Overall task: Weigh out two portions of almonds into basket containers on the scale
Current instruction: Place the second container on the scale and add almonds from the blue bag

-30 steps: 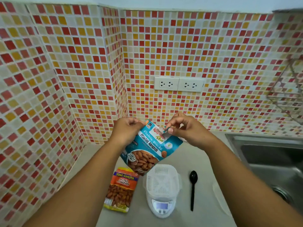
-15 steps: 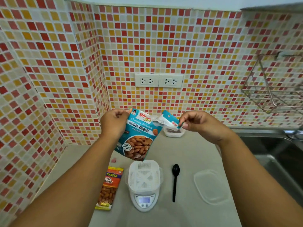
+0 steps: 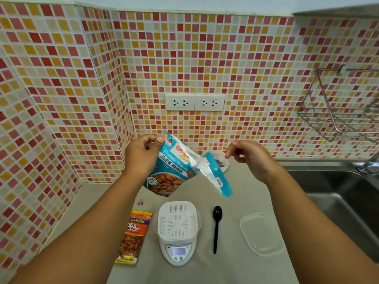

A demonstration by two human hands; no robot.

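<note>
My left hand (image 3: 141,156) grips the top left corner of a blue roasted almonds bag (image 3: 170,173), held tilted above the counter. A torn strip (image 3: 217,179) of the bag's top hangs down from its right side. My right hand (image 3: 249,158) hovers just right of the strip with fingers loosely apart, touching nothing. Below the bag, a white slotted basket container (image 3: 178,220) sits on a small white digital scale (image 3: 178,253) with a lit display. An orange salted almonds bag (image 3: 132,236) lies flat to the left of the scale.
A black plastic spoon (image 3: 216,226) and a clear lid (image 3: 261,232) lie right of the scale. A clear tub (image 3: 223,163) with dark contents stands by the tiled wall. A steel sink (image 3: 340,193) is at right, a wire rack (image 3: 336,113) above it. A pink clip (image 3: 140,201) lies near the bags.
My right hand tore the strip across the bag's top to the right, then let go. The strip now dangles from the bag, which my left hand still holds.
</note>
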